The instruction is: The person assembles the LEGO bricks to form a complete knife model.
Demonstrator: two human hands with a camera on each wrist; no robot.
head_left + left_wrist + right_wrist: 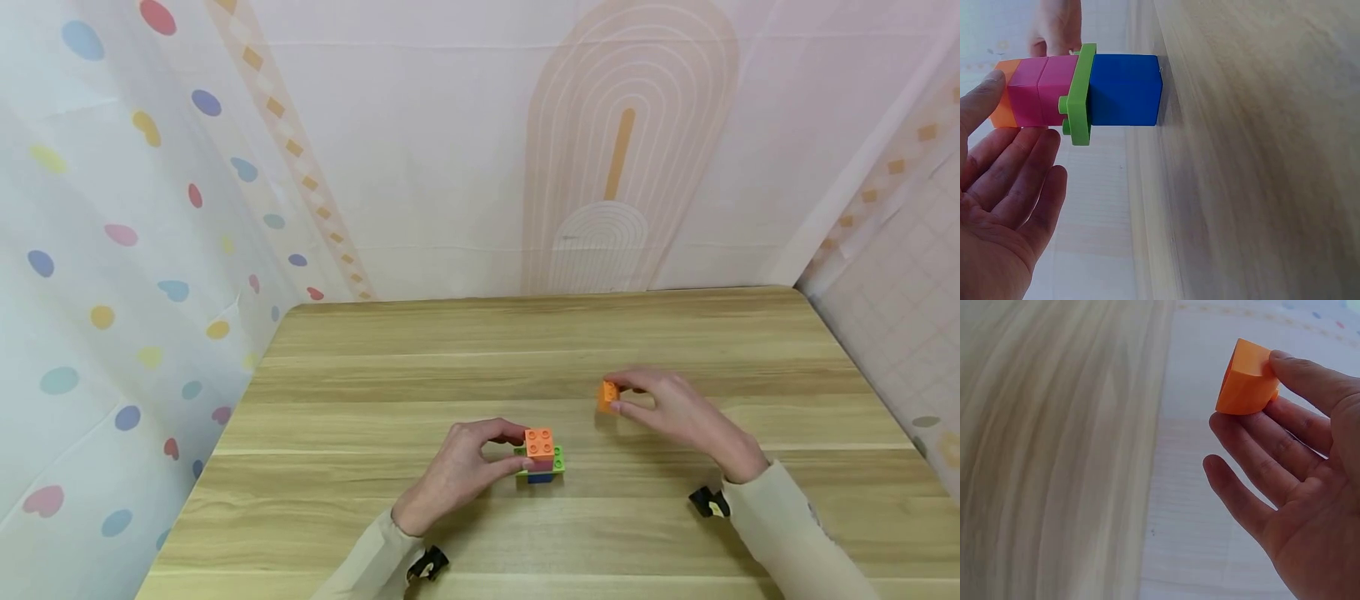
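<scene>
A stack of toy building blocks (1125, 90) stands upright on the table. From the bottom it runs blue block, flat green plate (1082, 94), pink blocks (1041, 90) and an orange block (539, 442) with studs on top. My left hand (465, 467) pinches the stack near its top, thumb on the near side and fingers behind. To the right and farther back, my right hand (675, 408) pinches a loose orange block (1249, 378) between thumb and fingers. In the right wrist view that block is held above the table, its hollow underside turned left.
The wood-grain table (360, 375) spans the space beneath both hands. A patterned curtain (435, 150) hangs behind its far edge, and more printed cloth (127, 333) hangs at the left. A small black device (428, 564) sits at each sleeve cuff.
</scene>
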